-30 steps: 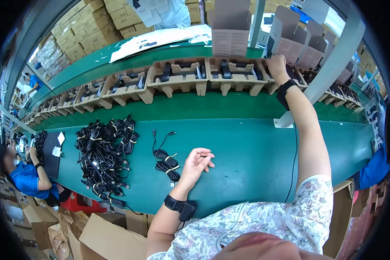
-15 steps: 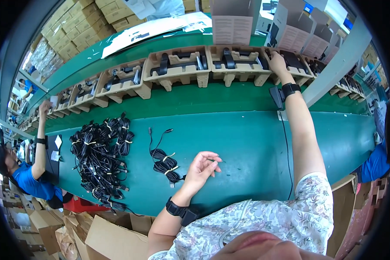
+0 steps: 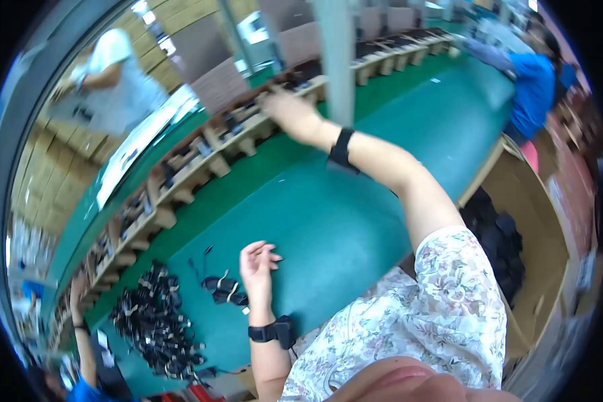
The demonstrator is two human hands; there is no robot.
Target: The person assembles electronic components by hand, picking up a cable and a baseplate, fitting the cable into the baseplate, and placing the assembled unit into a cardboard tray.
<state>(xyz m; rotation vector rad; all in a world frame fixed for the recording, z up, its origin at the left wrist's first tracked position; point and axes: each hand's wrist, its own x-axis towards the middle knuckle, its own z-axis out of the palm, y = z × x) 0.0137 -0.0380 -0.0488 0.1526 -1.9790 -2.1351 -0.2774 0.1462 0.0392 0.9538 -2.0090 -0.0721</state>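
Note:
My right hand [image 3: 287, 110] reaches out to the row of brown pulp trays [image 3: 256, 122] along the far side of the bench. It is smeared by motion, and its fingers and anything in them cannot be made out. Dark parts lie in the tray beside it. My left hand [image 3: 256, 262] hovers over the green bench, palm partly up, fingers loosely bent and apart, holding nothing. Close to its left lie a few tied black cable bundles [image 3: 224, 290]. Farther left is a large heap of black cables [image 3: 155, 318] with light ties.
A pale post [image 3: 338, 63] stands just right of my right hand. Upright carton flaps [image 3: 218, 84] rise behind the trays. Co-workers in blue sit at the right [image 3: 532, 90] and lower left. An open carton of black items [image 3: 496, 244] stands at my right.
The view has swung to the right and tilted. My right hand remains at the tray row, now blurred near the post. My left hand stays over the bench, empty.

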